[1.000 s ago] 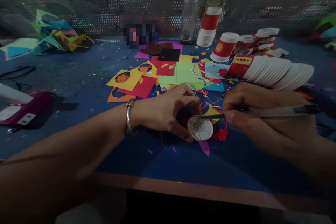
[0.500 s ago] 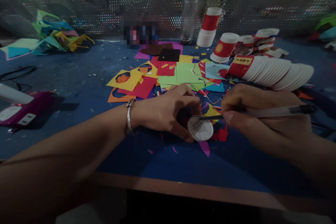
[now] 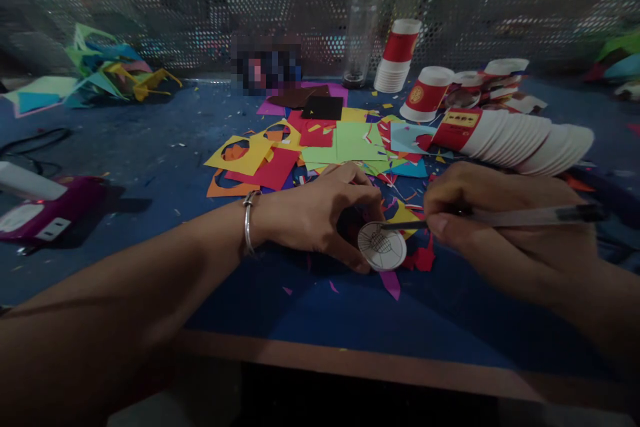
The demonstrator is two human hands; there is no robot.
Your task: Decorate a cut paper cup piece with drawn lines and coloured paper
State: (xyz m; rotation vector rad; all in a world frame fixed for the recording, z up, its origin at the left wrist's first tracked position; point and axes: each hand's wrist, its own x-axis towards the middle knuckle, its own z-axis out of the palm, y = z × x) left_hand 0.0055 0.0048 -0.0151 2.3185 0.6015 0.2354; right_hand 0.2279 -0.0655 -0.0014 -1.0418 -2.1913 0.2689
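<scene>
A small round white piece (image 3: 383, 247) with black line drawing on its face is tilted toward the camera, near the middle of the blue table. Thumb and fingers of my left hand (image 3: 333, 213) are curled round its left side; what lies behind the disc is in shadow. My right hand (image 3: 510, 227) pinches a pen (image 3: 520, 216) with a clear barrel and dark end. The pen's tip rests at the upper edge of the drawing. Yellow and red paper scraps (image 3: 424, 257) lie just behind and right of the disc.
Coloured paper sheets (image 3: 357, 140) spread behind my hands. Paper cups (image 3: 515, 137) lie stacked on their side at the right, near upright cups (image 3: 429, 93) and a clear bottle (image 3: 363, 33). A purple power strip (image 3: 55, 213) sits at the left. The table's front edge (image 3: 320, 355) is brown.
The whole view has shifted very slightly. Both hands keep their hold, and the pen tip stays at the disc's upper part.
</scene>
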